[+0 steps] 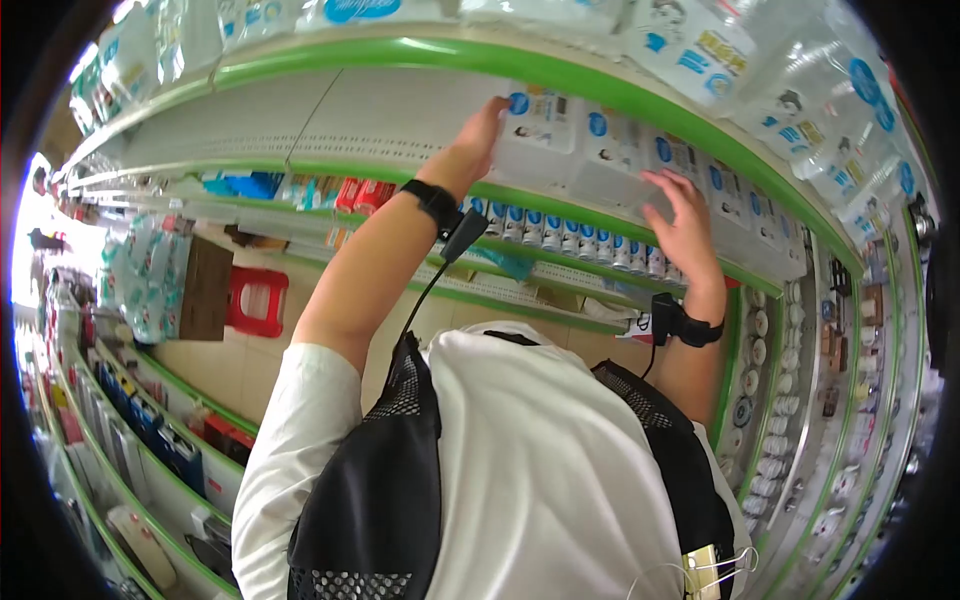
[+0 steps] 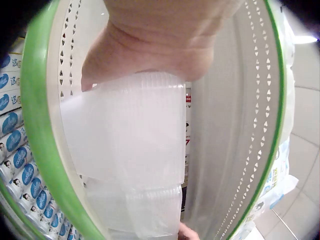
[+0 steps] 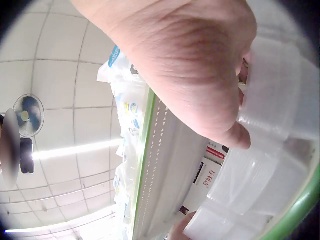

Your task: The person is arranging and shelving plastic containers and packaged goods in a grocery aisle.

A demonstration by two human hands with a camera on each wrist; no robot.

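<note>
A row of clear plastic container packs with blue-and-white labels [image 1: 540,125] lies on the shelf. My left hand [image 1: 478,142] rests against the left end of the row; in the left wrist view the same hand [image 2: 160,42] is at the end of a translucent stack [image 2: 135,135], fingers mostly hidden. My right hand [image 1: 686,220] touches the row farther right, fingers spread and slightly bent. The right wrist view has this hand [image 3: 185,60] beside the frosted stacks [image 3: 272,90], its thumb along them and most other fingers out of sight.
Green-edged shelf lips [image 1: 400,55] run above and below the row. Bagged packs [image 1: 690,50] sit overhead, and blue-and-white cans [image 1: 550,232] stand on the shelf below. A red stool [image 1: 257,302] and a brown carton [image 1: 207,288] are on the floor at left.
</note>
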